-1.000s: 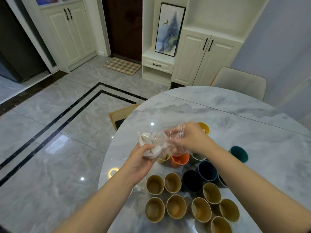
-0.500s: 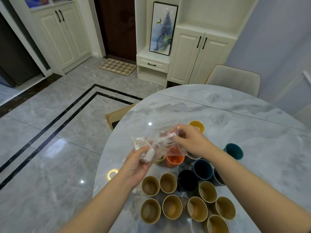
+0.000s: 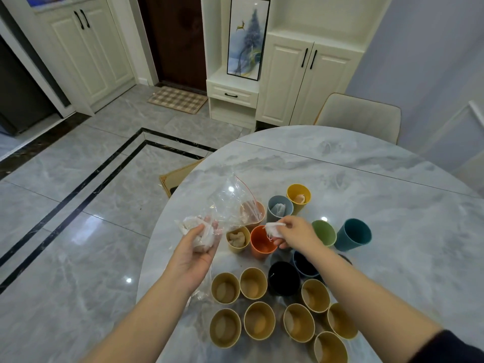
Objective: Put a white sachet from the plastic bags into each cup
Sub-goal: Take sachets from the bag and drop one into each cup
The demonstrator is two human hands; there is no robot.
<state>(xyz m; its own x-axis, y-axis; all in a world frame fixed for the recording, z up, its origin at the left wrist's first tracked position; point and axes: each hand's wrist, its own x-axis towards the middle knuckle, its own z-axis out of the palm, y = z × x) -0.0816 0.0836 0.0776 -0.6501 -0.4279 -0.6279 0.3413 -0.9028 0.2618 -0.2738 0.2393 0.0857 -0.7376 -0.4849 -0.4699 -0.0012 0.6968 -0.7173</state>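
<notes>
Head view: the right hand [image 3: 294,233] has withdrawn from the plastic bag [image 3: 230,205] and now pinches one white sachet [image 3: 273,228] directly over the orange cup [image 3: 262,242]. The left hand [image 3: 195,254], at 9 o'clock of that cup, grips the bag's bunched base. Judgement: extraction complete; release into the cup follows.

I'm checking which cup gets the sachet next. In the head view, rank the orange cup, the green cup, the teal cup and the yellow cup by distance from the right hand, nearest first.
From the right hand, which pinches a white sachet:
1. Orange cup, just below the sachet.
2. Green cup, on the hand's right.
3. Yellow cup and teal cup: too close to call.
</notes>
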